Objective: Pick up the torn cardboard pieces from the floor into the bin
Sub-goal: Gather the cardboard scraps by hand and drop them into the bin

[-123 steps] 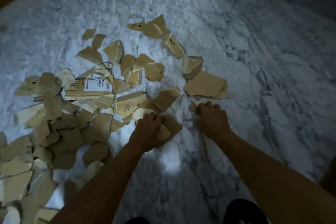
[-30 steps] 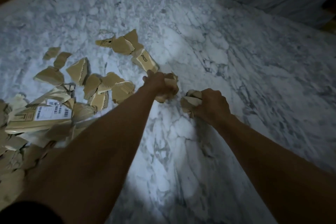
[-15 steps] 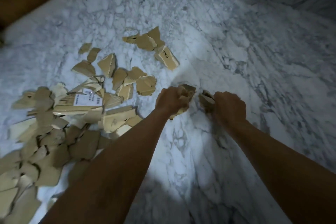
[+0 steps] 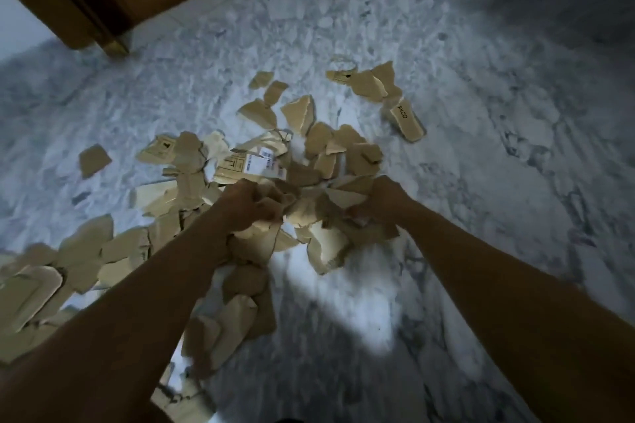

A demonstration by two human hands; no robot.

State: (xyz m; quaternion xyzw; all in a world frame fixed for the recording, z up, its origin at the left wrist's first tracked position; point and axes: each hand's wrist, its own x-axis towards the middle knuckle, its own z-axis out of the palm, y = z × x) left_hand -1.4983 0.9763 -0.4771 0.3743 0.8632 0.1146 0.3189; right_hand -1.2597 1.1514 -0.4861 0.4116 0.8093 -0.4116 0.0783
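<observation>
Grip check: left hand (image 4: 245, 206) and right hand (image 4: 388, 201) each clutch torn pieces (image 4: 305, 215). We squeeze firm, lift together; loose scraps (image 4: 295, 115) at 12 o'clock later.

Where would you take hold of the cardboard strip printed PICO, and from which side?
I'd pinch the PICO strip across its narrow width at the near end, coming from the right. It lies flat and long; that end sits on bare marble floor, while its far end meets other torn pieces.
</observation>
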